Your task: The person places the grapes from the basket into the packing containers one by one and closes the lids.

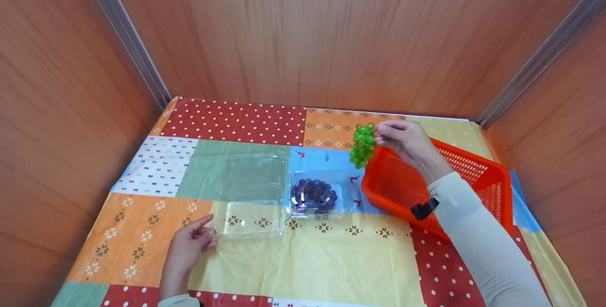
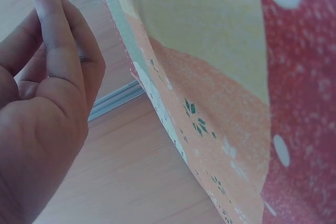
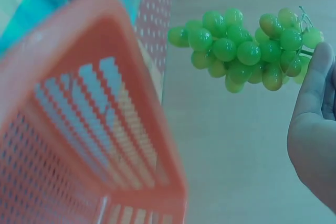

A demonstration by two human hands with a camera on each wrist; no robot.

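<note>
My right hand (image 1: 406,143) pinches a bunch of green grapes (image 1: 362,147) by its stem, holding it up beside the left end of an orange-red basket (image 1: 497,169). In the right wrist view the green grapes (image 3: 239,48) hang apart from the basket's rim (image 3: 100,11). A clear plastic clamshell box lies unfolded on the cloth; dark purple grapes (image 1: 313,194) sit in its right half. By the left edge of its clear lid (image 1: 251,212) is my left hand (image 1: 187,248), fingers loosely bent. Whether those fingertips touch the lid is unclear.
A patchwork-patterned cloth (image 1: 331,259) covers the table. Wood-grain panels (image 1: 303,37) rise at the back and both sides, joined by metal corner strips (image 1: 128,27). The basket's slotted walls stand at the right, under my right forearm.
</note>
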